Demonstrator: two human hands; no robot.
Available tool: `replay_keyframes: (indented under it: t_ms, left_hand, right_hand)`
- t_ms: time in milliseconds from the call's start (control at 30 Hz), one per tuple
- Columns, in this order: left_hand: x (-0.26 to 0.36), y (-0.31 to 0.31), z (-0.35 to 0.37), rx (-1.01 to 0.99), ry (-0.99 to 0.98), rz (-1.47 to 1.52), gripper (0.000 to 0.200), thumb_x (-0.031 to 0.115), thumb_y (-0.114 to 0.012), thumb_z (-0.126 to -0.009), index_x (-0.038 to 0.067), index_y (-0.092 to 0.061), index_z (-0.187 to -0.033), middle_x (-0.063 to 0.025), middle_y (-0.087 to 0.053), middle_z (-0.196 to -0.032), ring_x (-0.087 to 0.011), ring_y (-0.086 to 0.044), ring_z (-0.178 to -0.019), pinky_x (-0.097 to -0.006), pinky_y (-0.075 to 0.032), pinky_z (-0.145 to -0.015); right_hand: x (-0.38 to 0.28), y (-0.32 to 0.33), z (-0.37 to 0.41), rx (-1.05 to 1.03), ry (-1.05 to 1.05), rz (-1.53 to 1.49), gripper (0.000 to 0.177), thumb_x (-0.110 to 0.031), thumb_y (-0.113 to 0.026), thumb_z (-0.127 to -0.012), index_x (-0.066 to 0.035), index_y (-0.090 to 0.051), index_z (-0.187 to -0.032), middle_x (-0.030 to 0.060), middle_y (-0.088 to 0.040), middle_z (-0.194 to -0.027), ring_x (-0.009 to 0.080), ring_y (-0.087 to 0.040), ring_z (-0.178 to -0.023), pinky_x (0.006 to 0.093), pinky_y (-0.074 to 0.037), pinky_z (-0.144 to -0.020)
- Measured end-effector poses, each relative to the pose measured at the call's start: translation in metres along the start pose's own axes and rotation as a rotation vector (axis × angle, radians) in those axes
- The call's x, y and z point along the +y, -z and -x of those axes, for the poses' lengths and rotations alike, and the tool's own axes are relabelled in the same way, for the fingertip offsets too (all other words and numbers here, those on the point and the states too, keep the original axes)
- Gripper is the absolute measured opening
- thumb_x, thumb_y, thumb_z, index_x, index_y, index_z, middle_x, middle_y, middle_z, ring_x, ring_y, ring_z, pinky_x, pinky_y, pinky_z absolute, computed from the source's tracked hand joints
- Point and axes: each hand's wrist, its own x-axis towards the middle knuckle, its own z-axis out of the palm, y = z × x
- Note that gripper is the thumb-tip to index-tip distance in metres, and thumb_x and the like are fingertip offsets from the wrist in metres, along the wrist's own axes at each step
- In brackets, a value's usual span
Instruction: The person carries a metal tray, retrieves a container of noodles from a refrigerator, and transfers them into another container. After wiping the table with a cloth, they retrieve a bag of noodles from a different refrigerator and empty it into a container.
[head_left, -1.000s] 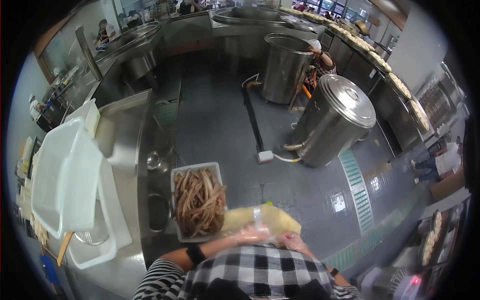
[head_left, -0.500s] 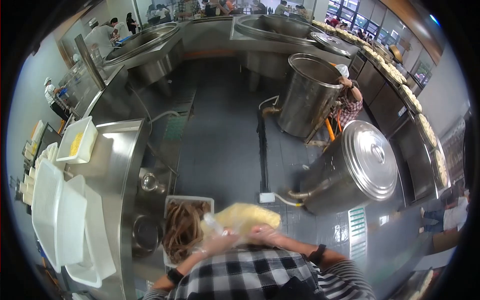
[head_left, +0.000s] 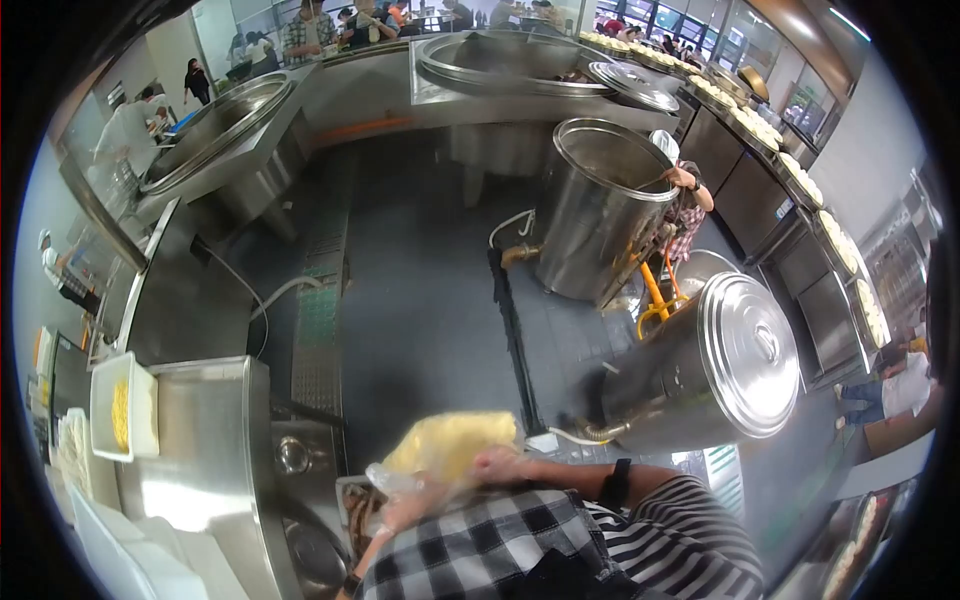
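In front of my apron I hold a clear plastic bag of yellow food; what exactly is inside cannot be made out. My right hand is closed on the bag's near right side. At the left end, my left hand grips the bag beside a loose tuft of clear plastic. Motion blurs both hands somewhat. Below and left of the bag, a white crate of brown strips is mostly hidden by my left arm and the bag.
A steel counter on the left bears a white tub of yellow food. White bins stand nearer. On the right are a lidded steel pot and an open one, with a co-worker beside it. A hose crosses the floor.
My view has swung, so the left counter and the crate sit lower. The bag stays in both hands, has shifted left in view and covers more of the crate.
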Motion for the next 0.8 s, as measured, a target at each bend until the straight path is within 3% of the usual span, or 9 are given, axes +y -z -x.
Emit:
replay_keyframes:
  t_ms: [167, 233, 300, 400, 467, 500, 567, 667, 800]
  left_hand:
    - [0.026, 0.033, -0.026, 0.167, 0.121, 0.144, 0.020, 0.025, -0.068, -0.068, 0.009, -0.056, -0.064, 0.0034, -0.050, -0.058, -0.0058, -0.043, -0.052, -0.0224, -0.033, -0.045]
    - [0.038, 0.044, -0.051, 0.349, 0.283, -0.138, 0.016, 0.024, -0.065, -0.070, 0.009, -0.057, -0.068, 0.0024, -0.051, -0.062, -0.0094, -0.047, -0.059, -0.0251, -0.036, -0.047]
    - [0.001, 0.066, -0.087, 0.290, -0.769, -1.070, 0.024, 0.016, -0.055, -0.073, 0.014, -0.057, -0.097, -0.0063, -0.054, -0.087, -0.0191, -0.055, -0.078, -0.0358, -0.046, -0.061]
    - [0.087, 0.100, -0.098, 0.125, -0.139, -0.714, 0.019, 0.019, -0.050, -0.075, 0.016, -0.059, -0.092, -0.0073, -0.053, -0.096, -0.0259, -0.052, -0.090, -0.0374, -0.043, -0.074]
    - [0.068, 0.096, -0.143, 0.481, 0.115, 0.032, 0.020, 0.031, -0.058, -0.067, 0.013, -0.062, -0.074, -0.0068, -0.058, -0.075, -0.0194, -0.056, -0.072, -0.0313, -0.044, -0.065]
    - [0.081, 0.104, -0.153, 0.597, 0.084, 0.404, 0.019, 0.029, -0.060, -0.062, 0.011, -0.060, -0.063, -0.0040, -0.054, -0.062, -0.0153, -0.052, -0.059, -0.0286, -0.042, -0.055]
    - [0.116, 0.139, -0.152, 0.543, 0.028, 0.321, 0.012, -0.001, -0.050, -0.068, 0.007, -0.055, -0.075, -0.0026, -0.049, -0.071, -0.0138, -0.049, -0.066, -0.0248, -0.039, -0.054]
    - [0.150, 0.178, -0.156, 0.651, -0.020, 0.726, 0.004, 0.005, -0.049, -0.072, 0.006, -0.051, -0.069, 0.0006, -0.044, -0.065, -0.0093, -0.044, -0.060, -0.0227, -0.034, -0.050]
    - [0.205, 0.235, -0.124, 0.843, -0.021, 0.506, 0.012, 0.011, -0.049, -0.075, 0.006, -0.046, -0.065, 0.0024, -0.041, -0.061, -0.0067, -0.040, -0.057, -0.0220, -0.031, -0.050]
  right_hand:
    - [-0.014, 0.042, -0.060, -0.053, 0.016, -0.017, 0.030, -0.033, -0.052, -0.076, -0.006, -0.059, -0.083, 0.0067, -0.057, -0.073, 0.0135, -0.051, -0.069, 0.0301, -0.040, -0.063]
    - [-0.019, 0.059, -0.087, -0.079, 0.006, -0.114, 0.028, -0.032, -0.053, -0.076, -0.004, -0.059, -0.080, 0.0053, -0.056, -0.072, 0.0124, -0.050, -0.070, 0.0296, -0.040, -0.063]
    - [-0.028, 0.089, -0.112, -0.142, 0.045, -0.123, 0.030, -0.033, -0.053, -0.076, -0.004, -0.059, -0.080, 0.0050, -0.055, -0.071, 0.0126, -0.049, -0.068, 0.0292, -0.040, -0.062]
    - [-0.055, 0.138, -0.170, -0.219, 0.039, 0.101, 0.031, -0.032, -0.052, -0.077, -0.003, -0.057, -0.084, 0.0053, -0.055, -0.073, 0.0135, -0.050, -0.069, 0.0276, -0.041, -0.064]
    - [-0.070, 0.169, -0.191, -0.231, 0.047, 0.039, 0.029, -0.030, -0.052, -0.079, -0.003, -0.058, -0.088, 0.0039, -0.054, -0.072, 0.0128, -0.049, -0.068, 0.0275, -0.041, -0.063]
    - [-0.076, 0.184, -0.205, -0.286, 0.062, 0.068, 0.029, -0.030, -0.052, -0.079, -0.003, -0.058, -0.088, 0.0039, -0.054, -0.072, 0.0128, -0.049, -0.068, 0.0275, -0.041, -0.063]
    - [-0.093, 0.210, -0.237, -0.265, 0.167, -0.037, 0.026, -0.027, -0.051, -0.080, -0.005, -0.058, -0.093, 0.0030, -0.053, -0.071, 0.0119, -0.048, -0.068, 0.0270, -0.041, -0.063]
    - [-0.118, 0.241, -0.280, -0.295, 0.269, -0.003, 0.029, -0.026, -0.055, -0.078, -0.003, -0.056, -0.095, 0.0041, -0.052, -0.073, 0.0127, -0.049, -0.067, 0.0279, -0.041, -0.064]
    - [-0.211, 0.255, -0.335, -0.136, 0.598, 0.296, 0.037, -0.027, -0.063, -0.069, 0.000, -0.053, -0.092, 0.0110, -0.052, -0.082, 0.0208, -0.051, -0.072, 0.0331, -0.042, -0.067]
